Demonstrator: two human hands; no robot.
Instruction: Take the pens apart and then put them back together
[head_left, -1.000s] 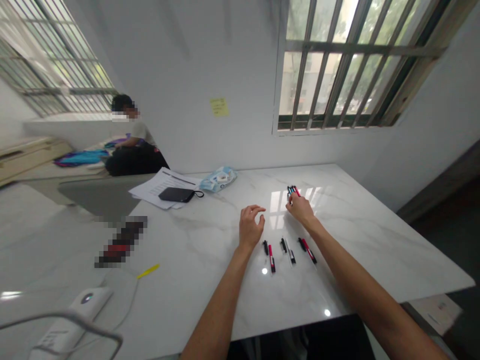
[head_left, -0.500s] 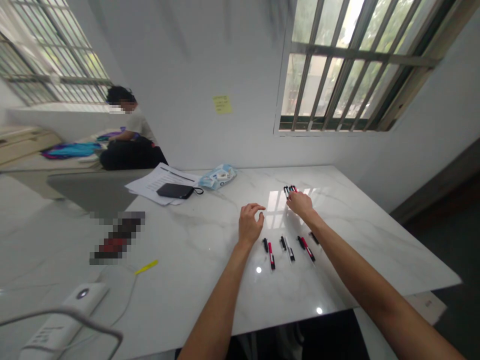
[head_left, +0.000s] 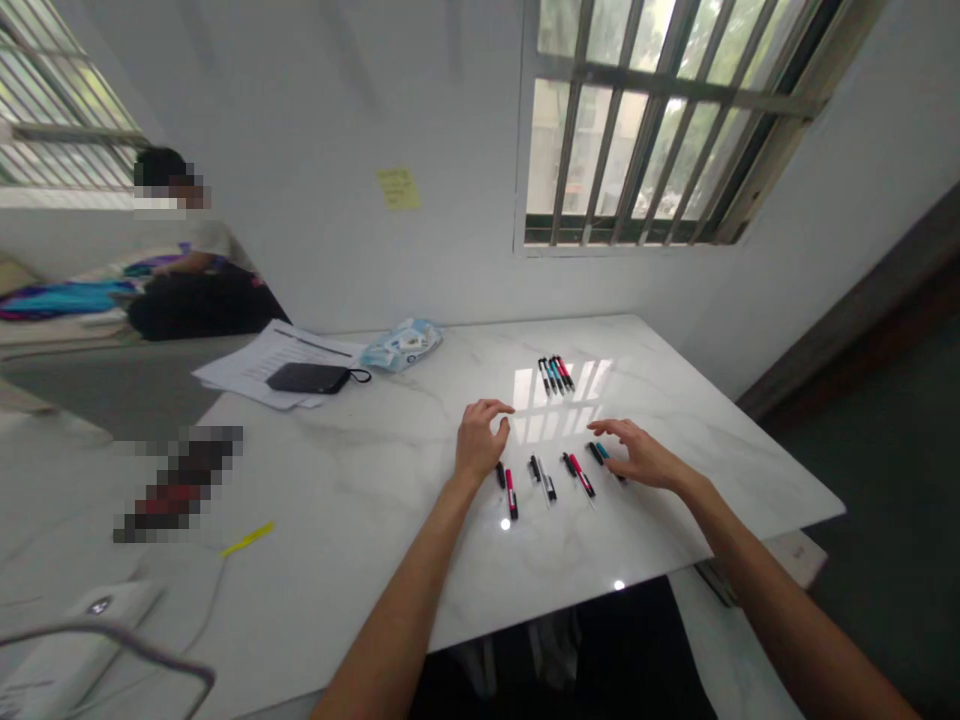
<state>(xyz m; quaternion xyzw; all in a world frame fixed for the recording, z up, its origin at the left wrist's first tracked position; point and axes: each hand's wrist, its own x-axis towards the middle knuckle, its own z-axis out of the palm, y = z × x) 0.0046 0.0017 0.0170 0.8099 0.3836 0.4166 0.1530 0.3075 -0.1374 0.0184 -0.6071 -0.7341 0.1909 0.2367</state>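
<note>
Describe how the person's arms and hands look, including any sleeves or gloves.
The left hand and right hand are bare, with no gloves. The left forearm and right forearm show no sleeves, watch or bracelet.

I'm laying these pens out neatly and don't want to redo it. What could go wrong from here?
The right hand is right at the teal pen, so its fingers could nudge the red pen beside it. The left hand is close to the other red pen. Any bumped pen might roll on the smooth marble table.
</note>
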